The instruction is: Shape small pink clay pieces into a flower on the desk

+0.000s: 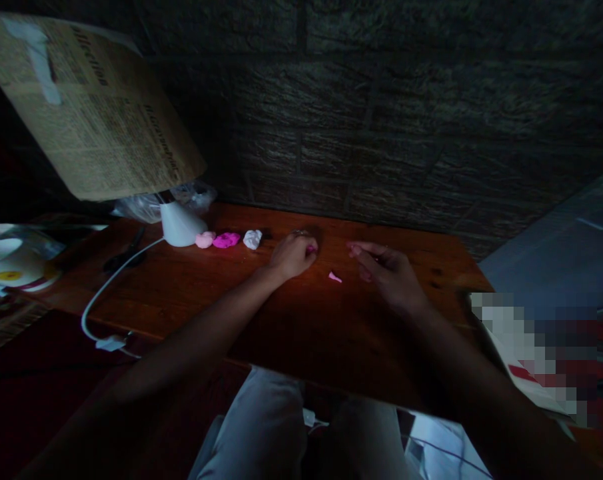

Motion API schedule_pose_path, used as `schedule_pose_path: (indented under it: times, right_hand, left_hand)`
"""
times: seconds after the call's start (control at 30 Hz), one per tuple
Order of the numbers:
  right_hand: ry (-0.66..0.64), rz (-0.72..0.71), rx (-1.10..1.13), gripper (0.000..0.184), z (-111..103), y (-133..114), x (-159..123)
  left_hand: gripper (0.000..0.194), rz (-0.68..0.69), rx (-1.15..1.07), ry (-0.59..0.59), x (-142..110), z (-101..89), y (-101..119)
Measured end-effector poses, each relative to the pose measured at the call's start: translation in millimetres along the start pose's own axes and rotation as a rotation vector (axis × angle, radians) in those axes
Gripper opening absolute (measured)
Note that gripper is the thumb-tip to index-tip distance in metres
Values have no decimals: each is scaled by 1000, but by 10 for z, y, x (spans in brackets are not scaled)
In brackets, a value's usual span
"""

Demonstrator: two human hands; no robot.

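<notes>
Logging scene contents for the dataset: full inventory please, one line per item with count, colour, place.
lamp: 1, newsprint shade, white base, table's left part
cord: 1, white, from lamp base over table's near edge
clear bag: 1, behind lamp base
lumps: 3, pale pink, bright pink, white, in a row right of lamp base
small scrap: 1, light pink, on table between hands
bit: 1, pink, in left hand
container: 1, white with yellow spot, far left
dark item: 1, left of lamp base, unclear
table: 1, brown wood
wall: 1, dark, block pattern, behind table
white-and-red item: 1, right, partly pixelated
hands: 2, left and right, bare, over table
</notes>
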State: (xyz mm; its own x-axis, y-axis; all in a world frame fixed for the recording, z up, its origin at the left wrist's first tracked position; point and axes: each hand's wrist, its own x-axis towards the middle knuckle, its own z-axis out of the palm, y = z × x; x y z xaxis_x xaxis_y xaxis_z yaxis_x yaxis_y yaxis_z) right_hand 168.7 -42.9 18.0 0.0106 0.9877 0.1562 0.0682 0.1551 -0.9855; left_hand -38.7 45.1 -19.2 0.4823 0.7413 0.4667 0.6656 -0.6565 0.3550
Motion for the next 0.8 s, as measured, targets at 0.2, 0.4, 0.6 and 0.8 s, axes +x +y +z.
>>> schedule_pose_path:
  times: [0.2,0.4,0.6,0.8]
  right_hand:
    - [-7,-10,18,36,-6,3,8]
    - [10,5,-13,33,-11,-17,0]
    - [9,-5,-43,31,-1,-15,-6]
    - [2,-16,-24,34,2,-2,-4]
  left_hand:
    - [11,23,-7,-11,-20,14,-14]
    - [11,41,33,-37,-19,23,15]
    - [13,37,-9,13,4,-27,73]
    - [18,132,-208,185,6,-123,298]
